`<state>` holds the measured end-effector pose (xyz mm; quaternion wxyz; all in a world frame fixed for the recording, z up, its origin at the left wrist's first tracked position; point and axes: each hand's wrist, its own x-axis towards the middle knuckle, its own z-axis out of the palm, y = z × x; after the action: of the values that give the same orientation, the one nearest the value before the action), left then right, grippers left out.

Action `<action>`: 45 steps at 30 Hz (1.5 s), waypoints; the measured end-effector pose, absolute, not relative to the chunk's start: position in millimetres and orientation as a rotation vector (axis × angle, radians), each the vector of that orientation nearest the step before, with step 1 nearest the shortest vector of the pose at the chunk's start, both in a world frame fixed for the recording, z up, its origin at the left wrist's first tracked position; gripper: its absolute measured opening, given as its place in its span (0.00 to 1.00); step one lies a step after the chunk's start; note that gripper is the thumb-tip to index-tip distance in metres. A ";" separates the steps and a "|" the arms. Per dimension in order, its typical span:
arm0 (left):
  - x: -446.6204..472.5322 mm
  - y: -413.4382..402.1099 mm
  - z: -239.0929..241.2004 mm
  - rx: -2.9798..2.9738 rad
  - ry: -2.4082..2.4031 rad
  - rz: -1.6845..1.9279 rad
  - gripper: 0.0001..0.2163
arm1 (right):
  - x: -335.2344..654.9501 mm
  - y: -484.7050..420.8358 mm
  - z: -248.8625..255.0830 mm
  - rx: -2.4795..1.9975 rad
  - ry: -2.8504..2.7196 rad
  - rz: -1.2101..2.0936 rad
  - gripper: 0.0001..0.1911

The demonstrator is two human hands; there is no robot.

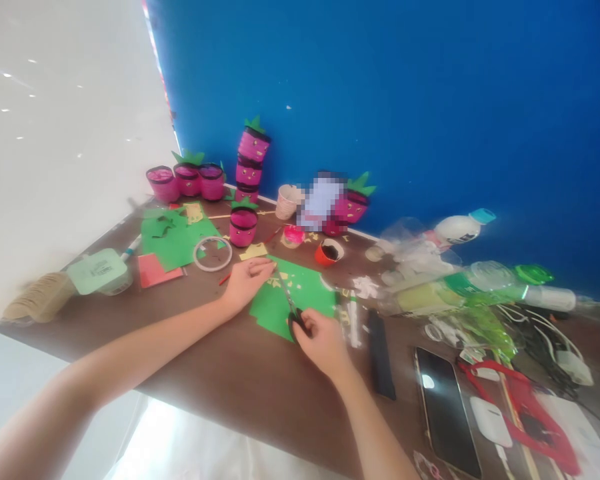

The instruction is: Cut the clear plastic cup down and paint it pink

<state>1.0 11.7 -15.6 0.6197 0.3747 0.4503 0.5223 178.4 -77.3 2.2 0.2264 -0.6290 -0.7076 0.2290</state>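
Note:
My right hand (319, 343) is closed round the black handles of a pair of scissors (291, 309), blades pointing away over a green paper sheet (300, 293) on the brown table (230, 373). My left hand (247, 280) pinches a small yellow paper piece (271, 267) at the scissor tips. Small yellow scraps lie on the green sheet.
Pink paper cups with green leaf tops (243, 225) stand near the blue wall (405, 100). A tape ring (213, 254), more green paper (177, 240), a red cup (329, 252), a phone (445, 410), earbuds case (490, 421), bottles (463, 228) and cables crowd the right side.

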 end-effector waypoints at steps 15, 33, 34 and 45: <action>1.3 11.7 -13.2 0.838 1.007 1.200 0.18 | 180.2 -77.6 0.7 -1.712 -1.957 0.625 0.12; 1.4 11.2 -10.2 0.834 0.991 1.199 0.18 | 179.4 -77.6 0.1 -1.714 -1.929 0.653 0.12; 1.4 11.3 -10.0 0.831 0.991 1.199 0.18 | 179.3 -77.6 0.4 -1.714 -1.930 0.646 0.12; 3.0 11.7 -6.1 0.804 0.957 1.212 0.15 | 178.9 -77.6 2.7 -1.732 -1.950 0.603 0.13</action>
<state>3.0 11.7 -6.1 0.6446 0.3530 0.4204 0.5322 178.9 -77.6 2.7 0.2305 -0.6295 -0.7088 0.2193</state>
